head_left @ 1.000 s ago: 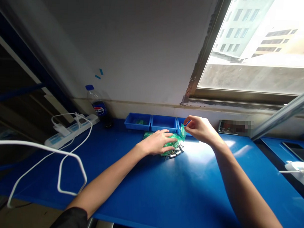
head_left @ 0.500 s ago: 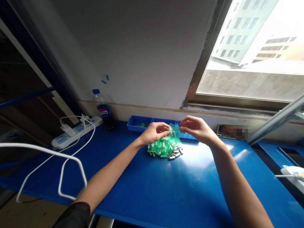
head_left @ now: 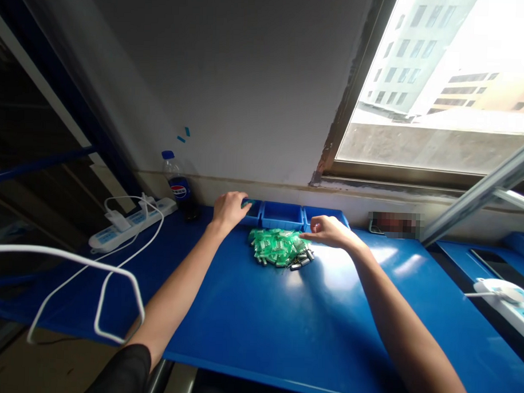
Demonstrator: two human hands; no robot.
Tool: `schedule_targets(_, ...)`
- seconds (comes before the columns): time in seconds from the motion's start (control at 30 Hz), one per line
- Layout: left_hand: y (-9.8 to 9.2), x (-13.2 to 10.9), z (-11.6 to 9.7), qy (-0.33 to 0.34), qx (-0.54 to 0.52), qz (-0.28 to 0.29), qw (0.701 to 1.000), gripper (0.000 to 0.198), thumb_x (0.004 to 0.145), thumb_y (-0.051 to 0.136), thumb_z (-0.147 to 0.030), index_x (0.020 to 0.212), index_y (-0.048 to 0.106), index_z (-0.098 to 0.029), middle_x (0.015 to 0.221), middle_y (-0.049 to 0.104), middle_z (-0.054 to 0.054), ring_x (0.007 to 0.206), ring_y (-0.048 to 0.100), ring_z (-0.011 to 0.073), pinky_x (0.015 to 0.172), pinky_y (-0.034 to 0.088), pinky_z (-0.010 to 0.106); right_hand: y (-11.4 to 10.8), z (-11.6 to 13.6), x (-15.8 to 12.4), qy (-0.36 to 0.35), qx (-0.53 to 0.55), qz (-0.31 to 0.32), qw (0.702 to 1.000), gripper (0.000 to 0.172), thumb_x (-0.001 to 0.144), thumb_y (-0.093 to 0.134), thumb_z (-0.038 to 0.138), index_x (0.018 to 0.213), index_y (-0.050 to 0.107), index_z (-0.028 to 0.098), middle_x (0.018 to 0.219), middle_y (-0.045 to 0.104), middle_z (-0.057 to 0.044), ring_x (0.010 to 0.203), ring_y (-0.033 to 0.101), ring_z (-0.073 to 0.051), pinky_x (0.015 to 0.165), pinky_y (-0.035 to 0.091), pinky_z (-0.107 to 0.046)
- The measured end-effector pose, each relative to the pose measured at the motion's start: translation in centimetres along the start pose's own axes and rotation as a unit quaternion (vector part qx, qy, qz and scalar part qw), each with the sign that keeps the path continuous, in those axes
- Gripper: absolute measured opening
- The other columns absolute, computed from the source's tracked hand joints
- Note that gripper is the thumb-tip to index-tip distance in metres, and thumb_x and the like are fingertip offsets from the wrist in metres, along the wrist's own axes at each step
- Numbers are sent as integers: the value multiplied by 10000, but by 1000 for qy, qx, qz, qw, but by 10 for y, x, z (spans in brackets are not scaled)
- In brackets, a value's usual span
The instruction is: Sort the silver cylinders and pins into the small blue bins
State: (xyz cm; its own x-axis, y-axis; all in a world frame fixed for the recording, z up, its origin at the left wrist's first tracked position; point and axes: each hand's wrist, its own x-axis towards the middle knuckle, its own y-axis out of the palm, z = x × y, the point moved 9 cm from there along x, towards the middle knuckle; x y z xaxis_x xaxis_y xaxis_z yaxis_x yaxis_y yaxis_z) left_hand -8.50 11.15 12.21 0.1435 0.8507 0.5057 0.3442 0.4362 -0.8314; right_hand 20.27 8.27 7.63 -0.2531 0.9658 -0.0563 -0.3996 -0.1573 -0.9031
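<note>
My left hand (head_left: 229,209) is over the left blue bin (head_left: 250,219), thumb and fingers apart. A bit of green shows by its fingertips; I cannot tell whether it touches them. My right hand (head_left: 329,231) hovers at the right edge of a heap of small green plastic packets (head_left: 277,246), fingers curled and thumb apart from them. Nothing shows in its grasp. Several small silvery cylindrical parts with dark ends (head_left: 300,262) lie loose at the heap's right front.
Behind the heap stand a middle blue bin (head_left: 282,225) and a right blue bin (head_left: 330,211). A cola bottle (head_left: 179,188) and a white power strip (head_left: 127,229) are at the left. A white cable (head_left: 132,283) loops near my left forearm. Another power strip (head_left: 510,302) lies right.
My left hand has moved left from the heap to the left bin. The green packet held between both hands is gone from there. My right hand has lowered slightly toward the heap.
</note>
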Motion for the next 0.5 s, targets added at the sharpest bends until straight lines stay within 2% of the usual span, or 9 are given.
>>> schedule_targets(0.07, 8, -1, -6, 23, -7, 8, 1000, 288, 939, 664, -373, 1108, 805, -187, 1109, 798, 150, 1071, 719, 338, 967, 568, 451, 9, -4, 2, 1, 30, 30, 999, 414, 737, 817, 584, 763, 651, 206, 734, 740, -37, 676, 675, -205, 597, 429, -281)
schedule_targets(0.13, 15, -4, -23, 63, -43, 33, 997, 285, 964, 630, -363, 1119, 800, -194, 1144, 794, 130, 1132, 700, 317, 1029, 548, 443, 13, -6, 5, 0, 60, 42, 997, 359, 727, 822, 510, 771, 637, 206, 725, 727, -18, 674, 658, -190, 596, 424, -272)
schedule_targets(0.27, 31, -23, -80, 209, -144, 147, 956, 265, 957, 658, -343, 1132, 796, -201, 1173, 790, 95, 1196, 682, 284, 1078, 528, 409, 15, -9, 9, -2, 160, 44, 986, 259, 706, 786, 371, 762, 593, 207, 700, 681, 16, 624, 586, -140, 561, 400, -243)
schedule_targets(0.3, 32, -28, -90, 224, -165, 166, 946, 283, 965, 654, -361, 1148, 792, -196, 1183, 786, 97, 1186, 688, 278, 1069, 533, 401, 15, -8, 9, -3, 200, 51, 979, 259, 698, 786, 355, 768, 585, 207, 682, 668, 21, 612, 576, -135, 559, 411, -242)
schedule_targets(0.4, 35, -39, -109, 217, -214, 206, 930, 404, 977, 651, -449, 1250, 765, -173, 1253, 766, 123, 1187, 699, 287, 1050, 543, 403, 11, 0, 4, -20, 301, 62, 951, 272, 692, 800, 328, 811, 590, 205, 672, 662, 18, 637, 611, -144, 623, 506, -266)
schedule_targets(0.5, 36, -44, -117, 177, -276, 211, 921, 614, 933, 707, -523, 1418, 668, -148, 1292, 750, 148, 1203, 702, 295, 1053, 546, 406, -1, 11, -4, -42, 345, 43, 937, 281, 716, 810, 332, 864, 610, 202, 716, 662, 13, 690, 649, -156, 718, 578, -309)
